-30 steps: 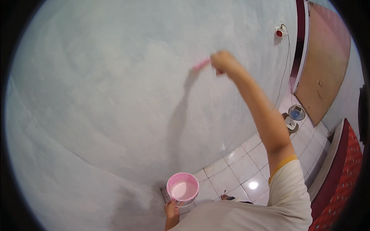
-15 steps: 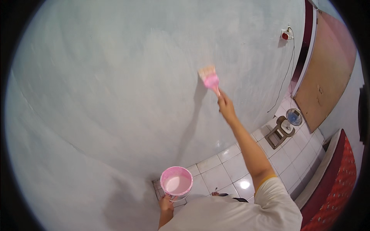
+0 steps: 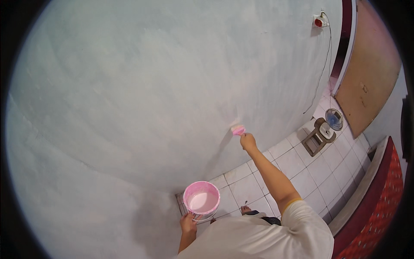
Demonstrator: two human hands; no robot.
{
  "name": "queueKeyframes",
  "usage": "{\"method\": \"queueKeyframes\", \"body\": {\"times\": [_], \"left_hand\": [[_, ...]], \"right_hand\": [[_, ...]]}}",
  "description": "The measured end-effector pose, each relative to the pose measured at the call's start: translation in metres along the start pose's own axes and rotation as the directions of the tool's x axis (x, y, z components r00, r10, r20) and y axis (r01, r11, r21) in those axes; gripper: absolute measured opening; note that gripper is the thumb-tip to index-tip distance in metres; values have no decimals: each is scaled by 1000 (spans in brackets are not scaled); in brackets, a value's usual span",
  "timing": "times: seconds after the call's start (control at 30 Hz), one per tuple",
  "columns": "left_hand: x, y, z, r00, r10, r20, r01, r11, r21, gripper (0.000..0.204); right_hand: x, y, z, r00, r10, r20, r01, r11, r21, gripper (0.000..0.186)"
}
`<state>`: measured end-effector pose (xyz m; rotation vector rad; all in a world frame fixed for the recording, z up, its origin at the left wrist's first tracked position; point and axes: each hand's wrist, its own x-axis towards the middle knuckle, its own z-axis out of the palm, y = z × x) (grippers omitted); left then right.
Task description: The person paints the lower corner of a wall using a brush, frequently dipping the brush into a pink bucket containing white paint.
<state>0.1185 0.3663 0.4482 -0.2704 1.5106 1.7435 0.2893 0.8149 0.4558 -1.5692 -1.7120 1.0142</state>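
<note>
My right hand (image 3: 248,141) is closed round the handle of a wide paintbrush (image 3: 238,130) with a pink ferrule area and pale bristles. The bristles meet the pale blue-grey wall (image 3: 142,95), which has whitish streaks across it. Low down by my body, my left hand (image 3: 188,223) grips a pink-rimmed bucket (image 3: 202,186) at its near side, by the rim or wire handle. Pale pink paint (image 3: 204,202) lies inside the bucket. The brush's shadow falls on the wall to its lower left.
White floor tiles (image 3: 276,149) run along the wall's base. To the right stand a wooden stool (image 3: 314,144) and a small fan (image 3: 334,119). A cable hangs from a red-and-white socket (image 3: 319,21). A brown door panel (image 3: 371,82) and a red-patterned mattress (image 3: 384,194) line the right side.
My right hand and the brush have moved down the wall. The bucket in my left hand sits slightly higher and further right in view, and the view itself has shifted a little.
</note>
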Motion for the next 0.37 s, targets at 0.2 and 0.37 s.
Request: {"method": "queueKeyframes", "body": {"times": [0.2,0.37], "left_hand": [[-21,2,7,1000,-12,-14,12,1000,9,29],[-19,-9,-6,997,-57,-58,58,998,16,31]], "right_hand": [[19,-114,-72,968,-234,-86,248,941,229,44],[-16,-168,-117,962,-256,-94,263,783,563,42]]}}
